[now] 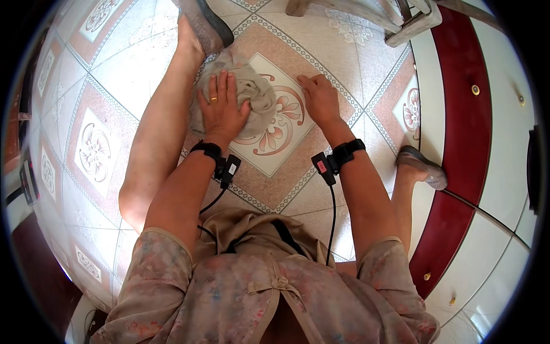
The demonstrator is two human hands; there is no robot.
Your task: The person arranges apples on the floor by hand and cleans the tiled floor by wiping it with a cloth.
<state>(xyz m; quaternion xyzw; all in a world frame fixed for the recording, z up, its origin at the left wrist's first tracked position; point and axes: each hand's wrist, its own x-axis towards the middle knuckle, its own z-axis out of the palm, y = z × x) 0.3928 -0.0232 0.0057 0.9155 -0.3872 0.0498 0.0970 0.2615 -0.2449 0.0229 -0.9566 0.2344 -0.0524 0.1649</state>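
Flowered shirt point(229, 304) cloth fills the bottom of the frame. Toward the upper left of centre, the left hand point(223, 109) lies flat on a crumpled grey rag point(260, 94) on the tiled floor point(332, 221), its grip open. Right of it, the right hand point(321, 98) has bent fingers; its underside is hidden, so one cannot tell how closed that grip is.

Cloth point(260, 94), grey-beige, limp, bunched into a rough round heap, folds swirled at its right side, lying on tiled floor point(281, 192), overlapping a printed motif point(286, 117), middle hidden under left hand point(224, 108)
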